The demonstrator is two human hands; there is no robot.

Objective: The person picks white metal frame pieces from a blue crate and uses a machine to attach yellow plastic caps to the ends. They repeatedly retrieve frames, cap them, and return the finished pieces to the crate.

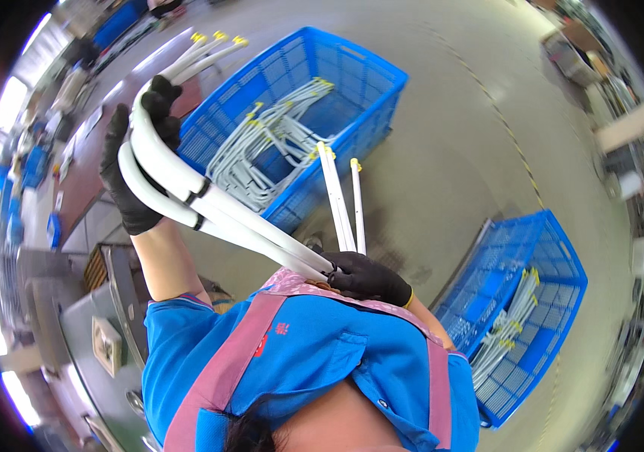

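Several white bent tubes (254,226) with yellow tips and black marks are held up across the front of my body. My left hand (130,192), in a black glove, holds their curved end at the upper left, thumb on one side and fingers on the other. Low in front of my chest, my black-gloved right hand (371,279) is closed around the tubes at the other bend. From there, straight ends with yellow tips point away past that hand. The tubes partly hide the fingers of both hands.
A large blue plastic crate (352,64) ahead holds several similar white frames (261,143). Another blue crate (563,279) with more white tubes (506,331) stands at the right. A brown-topped table (84,177) runs along the left. Boxes and shelving line the far right.
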